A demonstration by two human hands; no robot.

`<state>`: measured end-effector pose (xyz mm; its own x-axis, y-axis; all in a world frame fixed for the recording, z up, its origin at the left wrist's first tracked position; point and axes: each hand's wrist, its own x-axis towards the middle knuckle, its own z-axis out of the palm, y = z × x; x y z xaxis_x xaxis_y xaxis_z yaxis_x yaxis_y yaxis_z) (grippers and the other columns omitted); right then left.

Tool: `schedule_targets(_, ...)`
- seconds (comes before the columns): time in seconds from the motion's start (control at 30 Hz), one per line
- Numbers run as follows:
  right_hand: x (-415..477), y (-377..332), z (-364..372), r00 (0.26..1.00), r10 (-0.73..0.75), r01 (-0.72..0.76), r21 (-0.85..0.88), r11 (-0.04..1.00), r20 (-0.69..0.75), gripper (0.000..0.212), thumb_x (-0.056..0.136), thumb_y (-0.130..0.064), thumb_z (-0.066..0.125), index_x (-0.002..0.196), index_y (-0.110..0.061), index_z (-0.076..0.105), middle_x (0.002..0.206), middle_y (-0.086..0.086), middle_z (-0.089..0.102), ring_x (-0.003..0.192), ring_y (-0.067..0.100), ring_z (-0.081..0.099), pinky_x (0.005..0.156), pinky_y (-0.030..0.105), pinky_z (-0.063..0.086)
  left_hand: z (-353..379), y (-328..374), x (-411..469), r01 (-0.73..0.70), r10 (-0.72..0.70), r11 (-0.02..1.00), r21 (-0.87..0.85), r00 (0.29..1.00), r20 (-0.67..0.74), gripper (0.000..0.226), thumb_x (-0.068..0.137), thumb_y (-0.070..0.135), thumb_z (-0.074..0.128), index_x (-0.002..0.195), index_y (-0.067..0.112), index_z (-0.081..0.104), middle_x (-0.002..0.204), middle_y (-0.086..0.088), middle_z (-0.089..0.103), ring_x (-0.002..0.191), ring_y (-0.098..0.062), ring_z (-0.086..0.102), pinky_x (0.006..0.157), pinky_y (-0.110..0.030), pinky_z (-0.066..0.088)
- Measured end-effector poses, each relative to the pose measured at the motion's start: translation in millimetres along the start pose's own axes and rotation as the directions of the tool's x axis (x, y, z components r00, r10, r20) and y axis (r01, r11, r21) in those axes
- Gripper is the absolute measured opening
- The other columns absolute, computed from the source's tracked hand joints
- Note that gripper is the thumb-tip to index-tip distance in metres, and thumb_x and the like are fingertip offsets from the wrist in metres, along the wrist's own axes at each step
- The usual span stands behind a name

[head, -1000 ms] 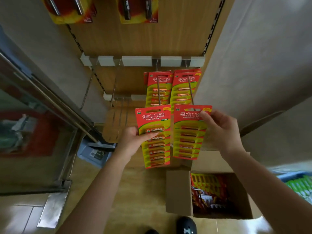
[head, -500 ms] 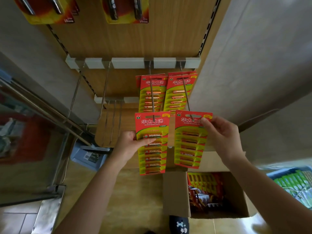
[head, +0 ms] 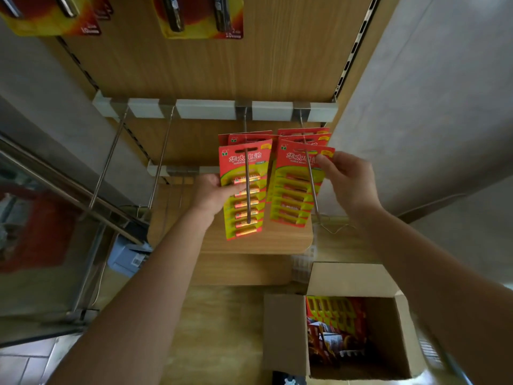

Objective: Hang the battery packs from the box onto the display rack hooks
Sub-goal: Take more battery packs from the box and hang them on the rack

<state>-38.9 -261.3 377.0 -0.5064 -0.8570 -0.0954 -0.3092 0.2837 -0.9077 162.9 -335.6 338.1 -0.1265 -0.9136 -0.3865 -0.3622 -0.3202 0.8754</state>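
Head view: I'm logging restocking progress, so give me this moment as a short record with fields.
left hand: grips left pack by its left edge
right hand: pinches right pack at its top right corner
left hook: rod lies in front of left pack, apparently through its slot
right hook: rod crosses right pack likewise
hung packs: on both hooks, behind the held ones
box: open on the floor, spare packs inside
bare hooks: two, to the left

Both the left battery pack and the right battery pack are red on top, yellow-green below, with rows of orange-gold batteries. The rack panel shows light brown wood grain; the box is plain brown.
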Motion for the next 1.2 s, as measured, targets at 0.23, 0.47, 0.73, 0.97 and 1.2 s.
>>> schedule_targets(0.23,14.3,-5.9,0.4,1.0,-0.017,0.016,-0.085,0.996,-0.005,0.013,0.091,-0.026,0.056,0.081,-0.021,0.063,0.072,-0.013,0.06,0.064,-0.006,0.054,0.061,0.01,0.04,1.9,10.8,15.2,0.088,-0.086,0.996,0.023,0.993,-0.083,0.02,0.072,0.017,0.077,0.068,0.014,0.058,0.073,0.002,0.061,0.055,-0.003,0.053,0.048,-0.017,0.038)
schedule_targets(0.47,-18.1,14.6,-16.2,0.996,0.055,-0.065,-0.16,0.985,-0.067,0.028,0.09,-0.009,0.054,0.117,-0.015,0.06,0.108,-0.008,0.059,0.095,0.006,0.055,0.082,0.021,0.044,9.2,-5.7,-9.3,0.042,-0.044,0.999,-0.011,0.979,-0.197,0.034,0.077,0.013,0.072,0.109,0.008,0.061,0.11,-0.004,0.063,0.1,-0.017,0.058,0.081,-0.024,0.044)
schedule_targets(0.73,-105.9,100.5,-46.8,0.961,0.276,-0.275,-0.256,0.927,-0.031,0.024,0.089,-0.01,0.053,0.108,-0.017,0.066,0.099,-0.005,0.062,0.09,0.009,0.054,0.074,0.016,0.04,53.3,-68.7,-77.8,-0.014,0.025,0.921,0.388,0.999,-0.025,0.022,0.09,0.016,0.055,0.109,0.008,0.061,0.11,-0.007,0.064,0.09,-0.013,0.054,0.078,-0.025,0.041)
schedule_targets(0.97,-155.6,177.7,-118.3,0.92,0.388,-0.334,-0.415,0.847,0.052,0.022,0.089,-0.006,0.053,0.103,-0.015,0.067,0.106,0.003,0.068,0.091,0.016,0.06,0.079,0.024,0.045,124.8,-120.2,-127.0,-0.056,-0.082,0.821,0.568,0.973,0.214,0.01,0.088,0.021,0.055,0.083,0.024,0.062,0.088,0.004,0.066,0.088,-0.015,0.061,0.071,-0.027,0.047)
schedule_targets(1.2,-166.3,266.9,-186.1,0.861,0.496,-0.399,-0.459,0.794,0.11,0.022,0.088,-0.006,0.054,0.102,-0.012,0.07,0.105,0.009,0.07,0.095,0.024,0.064,0.082,0.029,0.048,228.9,-161.4,-163.0,-0.002,-0.21,0.803,0.596,0.935,0.286,0.016,0.091,0.017,0.052,0.097,0.009,0.066,0.093,-0.003,0.066,0.086,-0.016,0.059,0.068,-0.023,0.043)
